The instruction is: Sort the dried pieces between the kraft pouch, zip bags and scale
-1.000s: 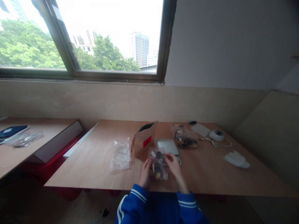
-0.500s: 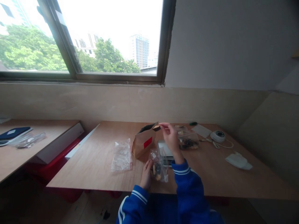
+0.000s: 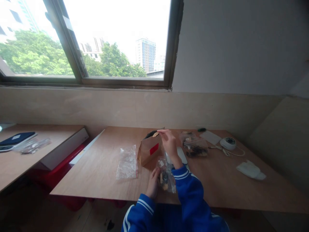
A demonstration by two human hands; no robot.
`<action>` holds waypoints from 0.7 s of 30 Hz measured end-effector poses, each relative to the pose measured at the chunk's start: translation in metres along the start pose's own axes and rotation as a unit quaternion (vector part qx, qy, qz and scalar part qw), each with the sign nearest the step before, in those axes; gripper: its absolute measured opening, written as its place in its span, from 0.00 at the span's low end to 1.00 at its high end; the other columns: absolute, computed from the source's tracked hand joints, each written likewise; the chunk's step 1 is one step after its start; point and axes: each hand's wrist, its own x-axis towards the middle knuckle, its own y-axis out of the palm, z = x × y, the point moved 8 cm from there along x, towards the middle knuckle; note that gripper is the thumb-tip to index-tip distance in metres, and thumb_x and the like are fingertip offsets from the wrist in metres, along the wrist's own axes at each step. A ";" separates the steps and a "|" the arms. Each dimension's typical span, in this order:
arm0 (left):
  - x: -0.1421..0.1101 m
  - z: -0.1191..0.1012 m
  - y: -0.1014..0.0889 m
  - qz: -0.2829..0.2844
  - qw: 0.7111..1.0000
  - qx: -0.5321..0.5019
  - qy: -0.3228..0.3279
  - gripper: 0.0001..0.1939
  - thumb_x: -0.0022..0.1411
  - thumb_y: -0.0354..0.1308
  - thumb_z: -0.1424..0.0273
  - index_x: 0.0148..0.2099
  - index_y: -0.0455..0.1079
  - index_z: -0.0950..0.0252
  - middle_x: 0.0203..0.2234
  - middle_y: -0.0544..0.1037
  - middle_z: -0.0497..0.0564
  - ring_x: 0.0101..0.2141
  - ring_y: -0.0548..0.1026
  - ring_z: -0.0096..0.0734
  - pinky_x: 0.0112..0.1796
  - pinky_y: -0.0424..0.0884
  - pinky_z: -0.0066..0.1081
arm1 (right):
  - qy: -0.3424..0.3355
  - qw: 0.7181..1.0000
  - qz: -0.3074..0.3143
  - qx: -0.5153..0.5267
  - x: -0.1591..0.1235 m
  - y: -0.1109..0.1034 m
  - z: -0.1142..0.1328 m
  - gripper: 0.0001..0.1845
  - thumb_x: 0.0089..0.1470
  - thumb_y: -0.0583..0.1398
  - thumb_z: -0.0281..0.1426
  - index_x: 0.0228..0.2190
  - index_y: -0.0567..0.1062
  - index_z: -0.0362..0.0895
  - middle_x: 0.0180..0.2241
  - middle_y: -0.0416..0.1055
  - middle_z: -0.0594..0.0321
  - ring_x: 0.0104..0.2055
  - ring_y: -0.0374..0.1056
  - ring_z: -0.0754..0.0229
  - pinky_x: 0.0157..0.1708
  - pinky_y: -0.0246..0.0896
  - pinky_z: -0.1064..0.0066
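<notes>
Table (image 3: 91, 174) bears a scale (image 3: 182, 154), partly hidden behind the right hand (image 3: 169, 145).

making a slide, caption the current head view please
Right hand holds a pale piece at the mouth of an open paper bag; left hand holds a clear plastic bag.

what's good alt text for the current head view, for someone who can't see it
The right hand holds a small pale piece at the mouth of an open brown paper bag on a table; the left hand holds a clear bag of dark and pale contents. A window is beyond.
</notes>
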 end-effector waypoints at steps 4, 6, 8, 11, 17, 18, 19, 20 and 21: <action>0.000 -0.001 0.000 -0.010 1.000 -0.009 -0.004 0.18 0.50 0.64 0.60 0.41 0.75 0.65 0.45 0.76 0.58 0.54 0.68 0.47 0.57 0.58 0.41 | 0.002 1.000 -0.015 -0.023 0.008 0.002 -0.002 0.12 0.61 0.52 0.34 0.39 0.75 0.46 0.37 0.74 0.58 0.42 0.68 0.56 0.46 0.60 0.63; -0.001 -0.002 0.001 -0.007 1.000 -0.023 -0.005 0.18 0.49 0.64 0.60 0.41 0.75 0.64 0.46 0.76 0.57 0.54 0.67 0.46 0.57 0.58 0.41 | 0.000 0.999 0.015 -0.051 0.007 0.010 -0.005 0.13 0.60 0.52 0.32 0.41 0.75 0.47 0.39 0.73 0.58 0.43 0.67 0.55 0.47 0.60 0.61; -0.003 -0.004 0.004 0.001 0.999 -0.033 -0.005 0.18 0.49 0.64 0.60 0.41 0.75 0.64 0.45 0.76 0.57 0.54 0.68 0.45 0.57 0.58 0.41 | 0.005 0.998 0.022 -0.067 0.000 0.011 -0.008 0.15 0.60 0.52 0.31 0.44 0.75 0.47 0.42 0.72 0.56 0.46 0.65 0.54 0.49 0.58 0.59; -0.005 -0.006 0.006 0.001 0.999 -0.038 -0.008 0.17 0.50 0.64 0.61 0.41 0.75 0.64 0.45 0.77 0.57 0.53 0.69 0.44 0.57 0.58 0.41 | 0.041 0.998 -0.025 -0.051 -0.020 -0.004 -0.014 0.17 0.60 0.49 0.28 0.47 0.73 0.47 0.45 0.70 0.55 0.49 0.63 0.55 0.52 0.57 0.59; -0.010 -0.013 0.014 0.021 0.999 -0.046 -0.011 0.18 0.47 0.65 0.59 0.39 0.76 0.65 0.44 0.77 0.58 0.51 0.70 0.46 0.56 0.60 0.41 | 0.086 0.995 -0.055 -0.020 -0.050 -0.025 -0.023 0.18 0.59 0.48 0.28 0.45 0.73 0.46 0.44 0.69 0.54 0.49 0.64 0.56 0.51 0.59 0.59; -0.011 -0.014 0.016 0.033 0.998 -0.050 -0.011 0.19 0.48 0.65 0.59 0.40 0.76 0.65 0.44 0.77 0.58 0.51 0.70 0.46 0.55 0.60 0.41 | 0.091 0.995 -0.049 -0.017 -0.051 -0.024 -0.023 0.18 0.59 0.49 0.28 0.46 0.73 0.45 0.44 0.69 0.54 0.49 0.64 0.55 0.50 0.59 0.59; -0.012 -0.015 0.017 0.040 0.998 -0.053 -0.010 0.20 0.48 0.64 0.58 0.40 0.76 0.65 0.44 0.78 0.58 0.50 0.71 0.46 0.55 0.61 0.41 | 0.095 0.995 -0.042 -0.011 -0.050 -0.023 -0.023 0.18 0.59 0.49 0.29 0.45 0.73 0.45 0.44 0.68 0.53 0.49 0.63 0.55 0.50 0.60 0.59; -0.012 -0.016 0.018 0.041 0.998 -0.055 -0.008 0.20 0.47 0.64 0.58 0.41 0.76 0.66 0.43 0.78 0.58 0.50 0.71 0.45 0.54 0.61 0.41 | 0.098 0.995 -0.035 -0.004 -0.050 -0.022 -0.022 0.17 0.59 0.49 0.29 0.45 0.73 0.45 0.44 0.68 0.53 0.49 0.63 0.55 0.50 0.60 0.59; -0.012 -0.017 0.017 0.038 0.998 -0.055 -0.005 0.20 0.47 0.65 0.58 0.41 0.76 0.66 0.43 0.78 0.58 0.49 0.72 0.45 0.54 0.62 0.41 | 0.102 0.994 -0.027 0.006 -0.051 -0.021 -0.021 0.17 0.59 0.49 0.29 0.44 0.74 0.45 0.44 0.68 0.53 0.49 0.63 0.55 0.50 0.60 0.59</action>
